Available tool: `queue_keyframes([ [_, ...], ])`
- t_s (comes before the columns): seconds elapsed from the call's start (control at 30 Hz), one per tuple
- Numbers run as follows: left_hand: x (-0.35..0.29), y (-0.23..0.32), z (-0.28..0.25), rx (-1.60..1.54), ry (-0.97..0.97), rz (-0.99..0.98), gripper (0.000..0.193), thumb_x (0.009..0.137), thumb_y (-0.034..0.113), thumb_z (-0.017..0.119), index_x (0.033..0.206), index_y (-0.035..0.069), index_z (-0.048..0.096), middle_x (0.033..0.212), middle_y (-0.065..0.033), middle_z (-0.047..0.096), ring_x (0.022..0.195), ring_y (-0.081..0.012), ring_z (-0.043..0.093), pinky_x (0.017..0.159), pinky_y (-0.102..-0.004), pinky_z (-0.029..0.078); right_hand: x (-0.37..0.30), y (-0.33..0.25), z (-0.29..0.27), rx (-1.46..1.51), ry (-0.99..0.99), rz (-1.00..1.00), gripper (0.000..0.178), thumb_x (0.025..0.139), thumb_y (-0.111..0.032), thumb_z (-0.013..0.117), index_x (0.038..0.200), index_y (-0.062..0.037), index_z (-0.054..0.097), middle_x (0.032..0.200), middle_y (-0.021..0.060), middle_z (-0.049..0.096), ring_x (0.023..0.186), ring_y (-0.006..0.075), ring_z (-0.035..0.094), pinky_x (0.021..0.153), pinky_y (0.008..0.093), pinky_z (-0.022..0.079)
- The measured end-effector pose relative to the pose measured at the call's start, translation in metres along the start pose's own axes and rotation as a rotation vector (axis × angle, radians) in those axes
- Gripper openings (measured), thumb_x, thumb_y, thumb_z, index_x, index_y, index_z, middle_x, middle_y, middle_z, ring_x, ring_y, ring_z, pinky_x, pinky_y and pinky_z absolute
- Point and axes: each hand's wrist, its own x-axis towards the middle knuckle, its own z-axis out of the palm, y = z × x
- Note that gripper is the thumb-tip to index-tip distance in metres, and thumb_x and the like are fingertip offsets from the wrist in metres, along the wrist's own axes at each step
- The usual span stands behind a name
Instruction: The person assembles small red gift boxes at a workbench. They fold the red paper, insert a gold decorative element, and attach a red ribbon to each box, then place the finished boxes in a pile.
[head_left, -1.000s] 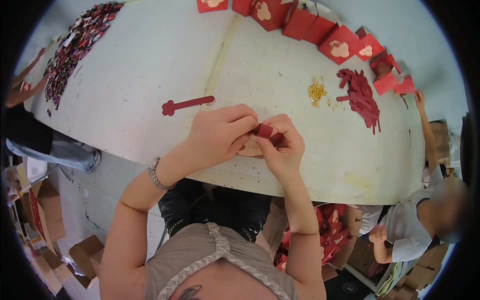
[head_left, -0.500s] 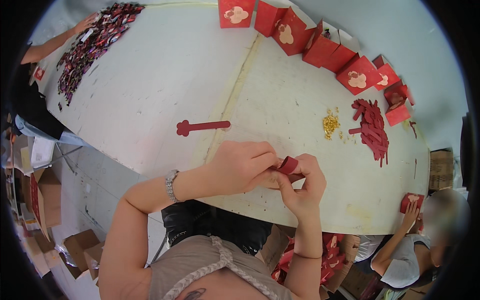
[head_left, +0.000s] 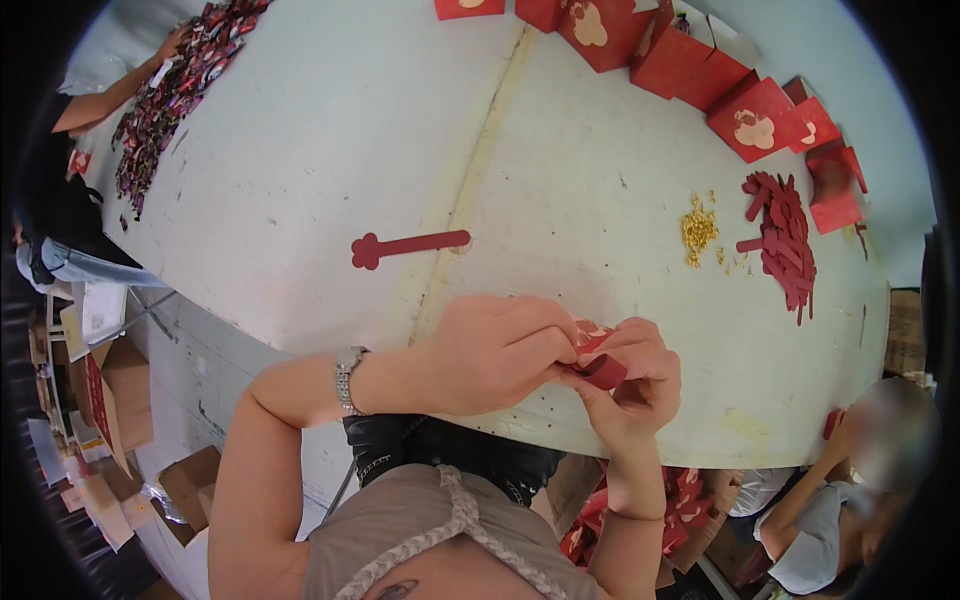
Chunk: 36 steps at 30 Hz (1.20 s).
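1. The hands work close together: the left hand (head_left: 505, 352) pinches a red printed piece (head_left: 594, 332), the right hand (head_left: 638, 372) a curled dark red strip (head_left: 606, 373), both above the worktop's near edge. The paired grip probably steadies the bend; exact fingertip contact is hidden.
2. A flower-ended strip (head_left: 412, 244) lies flat beyond the left hand, presumably for easy pickup.
3. Gold bits (head_left: 698, 232) and a strip pile (head_left: 785, 240) sit separately, apparently sorted by kind.
4. The pale, scuffed worktop (head_left: 300, 170) carries red boxes (head_left: 752, 120) along its far side; a carton (head_left: 722, 496) stands below.
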Motion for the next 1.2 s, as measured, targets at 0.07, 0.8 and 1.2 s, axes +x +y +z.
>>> queue_keyframes([
  [0.07,0.002,0.001,0.000,-0.003,-0.017,-0.054,0.024,0.058,0.002,0.073,0.077,0.007,0.059,0.077,-0.0035,0.059,0.060,-0.0190,0.059,0.047,-0.0273,0.046,-0.002,-0.011,0.009,0.173,0.162,0.220,0.028,0.060,0.005,0.079,0.076,-0.0075,0.061,0.079,0.0045,0.061,0.073,0.0195,0.055,0.063,0.0299,0.045],
  [0.8,0.114,-0.157,-0.109,0.548,0.034,0.240,0.014,0.073,-0.010,0.051,0.078,0.001,0.058,0.117,-0.0172,0.055,0.080,-0.0210,0.061,0.064,-0.0288,0.048,-0.098,-0.103,-0.187,-1.538,0.508,0.287,0.029,0.067,0.007,0.074,0.091,0.0011,0.058,0.092,0.0079,0.062,0.083,0.0193,0.056,0.073,0.0303,0.047],
  [1.2,0.042,-0.019,-0.033,-0.573,0.049,-0.313,0.027,0.092,0.018,0.050,0.116,0.005,0.049,0.134,-0.0180,0.045,0.115,-0.0276,0.053,0.088,-0.0344,0.049,0.018,0.007,-0.011,0.380,-0.419,0.350,0.099,0.060,-0.017,0.086,0.139,-0.0063,0.028,0.128,0.0151,0.052,0.118,0.0240,0.049,0.104,0.0396,0.032],
])
